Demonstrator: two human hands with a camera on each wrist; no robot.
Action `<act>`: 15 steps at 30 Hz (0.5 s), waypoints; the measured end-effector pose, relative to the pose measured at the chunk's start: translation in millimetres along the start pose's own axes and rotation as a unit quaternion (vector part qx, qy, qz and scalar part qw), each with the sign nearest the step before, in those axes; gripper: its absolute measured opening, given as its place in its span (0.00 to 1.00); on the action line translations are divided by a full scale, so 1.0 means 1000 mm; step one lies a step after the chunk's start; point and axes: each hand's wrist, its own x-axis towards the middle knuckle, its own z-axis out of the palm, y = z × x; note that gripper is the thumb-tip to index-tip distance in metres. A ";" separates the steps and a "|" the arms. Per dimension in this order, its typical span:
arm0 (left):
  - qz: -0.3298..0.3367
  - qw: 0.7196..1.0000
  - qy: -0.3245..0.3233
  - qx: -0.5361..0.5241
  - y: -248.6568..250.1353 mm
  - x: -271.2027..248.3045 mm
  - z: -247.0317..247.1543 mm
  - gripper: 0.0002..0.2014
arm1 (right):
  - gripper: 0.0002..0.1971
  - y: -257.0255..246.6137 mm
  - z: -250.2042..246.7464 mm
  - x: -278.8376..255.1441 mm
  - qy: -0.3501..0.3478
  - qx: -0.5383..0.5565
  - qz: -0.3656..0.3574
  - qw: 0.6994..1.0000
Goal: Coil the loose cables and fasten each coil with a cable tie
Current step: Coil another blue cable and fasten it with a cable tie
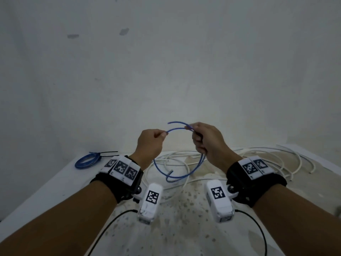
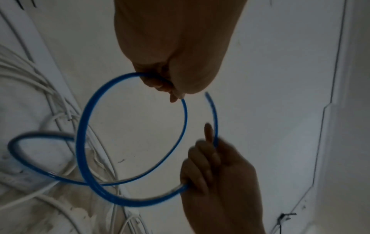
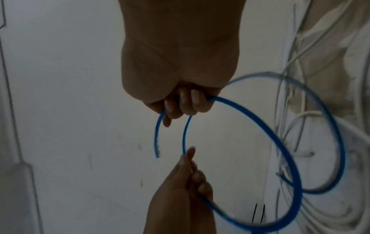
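Note:
I hold a blue cable (image 1: 177,176) in the air above the table. My left hand (image 1: 163,134) pinches one strand between thumb and fingertips. My right hand (image 1: 193,131) grips the gathered turns, and a short free end (image 1: 168,123) sticks out to the left above them. The loop hangs down below both hands, its other end curling near the table. The left wrist view shows the round blue loop (image 2: 82,126) between my left hand (image 2: 170,90) and right hand (image 2: 208,158). The right wrist view has the same loop (image 3: 299,194) under my right hand (image 3: 180,109).
A finished blue coil (image 1: 85,161) with a black cable tie (image 1: 108,153) lies at the table's far left. Several loose white cables (image 1: 258,157) sprawl over the stained tabletop (image 1: 184,228) behind and right of my hands. A pale wall stands close behind.

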 end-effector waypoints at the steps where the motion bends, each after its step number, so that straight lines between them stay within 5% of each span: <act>1: 0.017 1.000 -0.002 0.003 0.003 -0.001 0.003 0.09 | 0.14 -0.002 0.010 0.002 -0.006 -0.010 -0.011 1.000; 6: 0.060 0.998 0.002 -0.022 0.009 -0.006 0.007 0.07 | 0.17 0.016 0.033 0.009 0.002 -0.158 -0.018 0.987; 9: 0.033 0.998 -0.037 -0.030 0.001 -0.008 0.003 0.09 | 0.20 0.026 0.027 0.016 0.078 -0.191 -0.026 0.978; 12: -0.019 0.994 -0.101 -0.040 -0.008 -0.014 -0.001 0.09 | 0.21 0.031 0.010 0.021 0.151 -0.122 0.003 0.981; 15: 0.000 0.996 -0.087 -0.036 -0.010 -0.018 -0.002 0.09 | 0.17 0.032 0.006 0.014 0.081 -0.020 0.046 0.995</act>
